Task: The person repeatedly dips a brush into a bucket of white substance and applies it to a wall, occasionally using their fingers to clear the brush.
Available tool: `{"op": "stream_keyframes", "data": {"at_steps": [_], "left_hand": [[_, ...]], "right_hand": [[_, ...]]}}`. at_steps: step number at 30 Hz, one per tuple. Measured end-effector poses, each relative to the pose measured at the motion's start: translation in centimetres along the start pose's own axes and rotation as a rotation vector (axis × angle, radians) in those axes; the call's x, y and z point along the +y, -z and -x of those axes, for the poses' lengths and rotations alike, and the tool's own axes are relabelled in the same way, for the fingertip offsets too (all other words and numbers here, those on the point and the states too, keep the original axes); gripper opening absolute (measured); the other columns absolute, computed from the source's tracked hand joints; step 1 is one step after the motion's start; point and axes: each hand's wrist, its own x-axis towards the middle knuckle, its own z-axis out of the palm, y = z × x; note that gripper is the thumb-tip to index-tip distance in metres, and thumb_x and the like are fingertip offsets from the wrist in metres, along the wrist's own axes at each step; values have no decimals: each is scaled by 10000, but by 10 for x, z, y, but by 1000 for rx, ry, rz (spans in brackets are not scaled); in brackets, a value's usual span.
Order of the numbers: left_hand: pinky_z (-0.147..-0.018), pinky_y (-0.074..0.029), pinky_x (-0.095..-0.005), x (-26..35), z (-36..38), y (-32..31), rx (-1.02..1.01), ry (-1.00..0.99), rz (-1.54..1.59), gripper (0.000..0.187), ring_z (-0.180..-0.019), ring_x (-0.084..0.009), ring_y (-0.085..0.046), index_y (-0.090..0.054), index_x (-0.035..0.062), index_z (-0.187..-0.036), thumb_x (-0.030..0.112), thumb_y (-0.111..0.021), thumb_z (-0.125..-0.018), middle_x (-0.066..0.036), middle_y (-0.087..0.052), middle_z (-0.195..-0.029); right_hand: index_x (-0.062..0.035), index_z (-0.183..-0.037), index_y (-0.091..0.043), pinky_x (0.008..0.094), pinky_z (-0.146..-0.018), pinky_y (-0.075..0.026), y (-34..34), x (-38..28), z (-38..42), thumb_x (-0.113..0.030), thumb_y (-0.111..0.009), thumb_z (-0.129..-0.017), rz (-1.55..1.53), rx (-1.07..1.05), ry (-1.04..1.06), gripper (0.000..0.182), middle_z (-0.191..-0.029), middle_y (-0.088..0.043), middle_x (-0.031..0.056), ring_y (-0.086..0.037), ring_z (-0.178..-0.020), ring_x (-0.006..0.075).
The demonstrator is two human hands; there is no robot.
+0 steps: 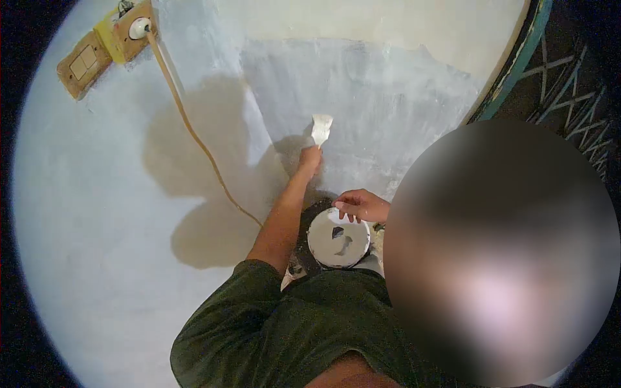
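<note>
My left hand (311,160) is closed on the handle of a putty knife (321,127), whose wide blade is coated white and points up at the grey-plastered wall (362,84). Whether the blade touches the wall is hard to tell. Below, near my body, stands a round white bucket (309,244) with pale paste and a dark patch inside. Over the bucket's far rim hangs my right hand (356,205), its fingers bent, slightly apart, nothing visible in them.
A tan cable (202,143) runs from a plug (140,28) down the left wall, beside a switch plate (83,65). At the upper right is a green frame (517,71) with a metal lattice (561,81). A blurred oval hides the right side.
</note>
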Motion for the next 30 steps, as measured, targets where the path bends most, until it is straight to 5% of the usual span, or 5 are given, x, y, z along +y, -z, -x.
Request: {"op": "stream_keyframes", "data": {"at_steps": [3, 9, 14, 21, 30], "left_hand": [[-338, -270, -328, -49, -19, 21, -465, 298, 150, 239, -364, -154, -392, -536, 96, -601, 223, -490, -798, -29, -441, -476], [-339, -233, -302, -40, -27, 10, -310, -112, -96, 171, -386, -117, -334, -505, 112, -628, 184, -498, -783, 1, -408, -511], [-327, -197, -192, 139, 33, 43, -534, 70, 217, 136, -395, -35, -300, -512, 113, -757, 206, -496, -854, 55, -406, -567], [-341, -197, -188, 215, 123, 49, -445, -281, 352, 269, -409, -20, -279, -487, 81, -807, 301, -407, -939, 64, -379, -572], [-376, -272, -212, 113, 81, -23, -330, -209, 225, 326, -440, -45, -327, -478, 119, -833, 412, -383, -940, 63, -374, -580]], "right_hand": [[-23, -1004, -596, 259, -526, -442, -7, -5, 2, -304, -531, -885, -9, -4, -8, 312, -776, -617, 43, -544, -630, 106], [-29, -925, -592, 268, -541, -442, -11, -9, 5, -375, -524, -880, -4, 23, 3, 356, -747, -605, 42, -529, -604, 120], [-24, -899, -592, 273, -554, -447, -11, -6, 5, -375, -536, -873, -18, 21, -17, 356, -744, -603, 45, -522, -603, 120], [-16, -899, -591, 279, -558, -452, -8, 6, 5, -365, -536, -874, -77, 39, -55, 354, -744, -606, 51, -526, -600, 120], [-3, -900, -585, 278, -548, -454, 5, 13, 12, -363, -514, -890, -32, 82, -61, 367, -748, -613, 58, -538, -593, 124]]}}
